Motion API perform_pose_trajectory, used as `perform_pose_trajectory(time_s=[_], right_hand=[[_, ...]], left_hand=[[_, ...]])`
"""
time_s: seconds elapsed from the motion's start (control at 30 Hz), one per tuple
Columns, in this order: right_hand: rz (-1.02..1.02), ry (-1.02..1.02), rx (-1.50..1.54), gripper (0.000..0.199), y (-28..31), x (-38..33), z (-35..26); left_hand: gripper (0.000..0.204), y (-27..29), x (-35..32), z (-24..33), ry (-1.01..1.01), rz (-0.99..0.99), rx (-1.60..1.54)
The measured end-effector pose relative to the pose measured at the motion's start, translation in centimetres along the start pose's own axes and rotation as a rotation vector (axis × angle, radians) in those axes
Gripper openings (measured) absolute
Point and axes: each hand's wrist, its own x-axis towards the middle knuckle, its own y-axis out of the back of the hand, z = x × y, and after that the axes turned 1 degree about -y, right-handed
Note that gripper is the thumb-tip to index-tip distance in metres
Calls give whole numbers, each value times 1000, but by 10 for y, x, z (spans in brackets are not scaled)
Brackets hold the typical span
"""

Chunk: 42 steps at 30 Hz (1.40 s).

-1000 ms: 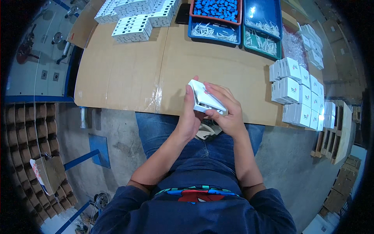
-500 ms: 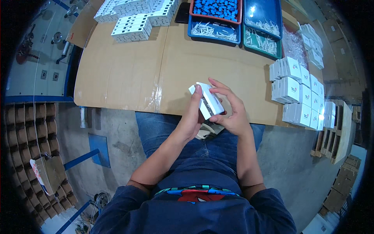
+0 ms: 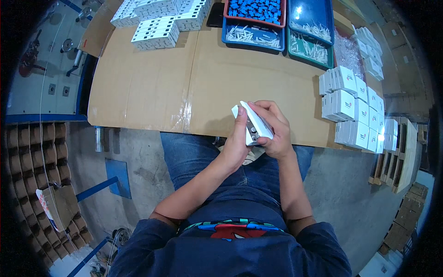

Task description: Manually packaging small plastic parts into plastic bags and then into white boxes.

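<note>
Just over the table's near edge, both hands hold a white box-shaped piece, tilted. A gap along its side shows grey and dark parts inside. My left hand grips its left side, thumb up along the face and the other fingers mostly hidden behind. My right hand closes on the right side, fingers over the top edge and thumb at the lower end. What fills the inside is too small to make out.
Cardboard covers the table. White blocks with dark slots are stacked far left. A red tray of blue pieces, a blue tray and a green tray of pale slim pieces stand at the back. White boxes are stacked right.
Both hands have shifted slightly right with the white piece and turned it. The right fingers, spread before, now wrap closer around it, and more of the gap shows.
</note>
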Motion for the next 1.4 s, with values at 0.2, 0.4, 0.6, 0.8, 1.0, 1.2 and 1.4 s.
perform_pose_trajectory(time_s=[0.2,0.4,0.6,0.8,1.0,1.2,1.4], right_hand=[[12,9,-4,87,-2,2,-4],[21,-12,30,87,-4,0,-3],[32,-27,24,88,-4,-2,-1],[35,-37,43,86,-4,-2,0],[18,-67,66,86,-6,-2,2],[13,-85,99,100,-9,-1,-1],[-40,-168,270,92,2,6,-12]], left_hand=[[69,1,0,-4,-39,-8,-30],[67,-2,-1,-3,-35,-16,-32],[67,-6,-1,-1,-4,10,-49],[67,-3,3,-4,17,-10,-50],[68,-3,2,-1,13,14,-42],[69,4,10,-6,-80,16,26],[105,30,17,-11,-504,-30,357]])
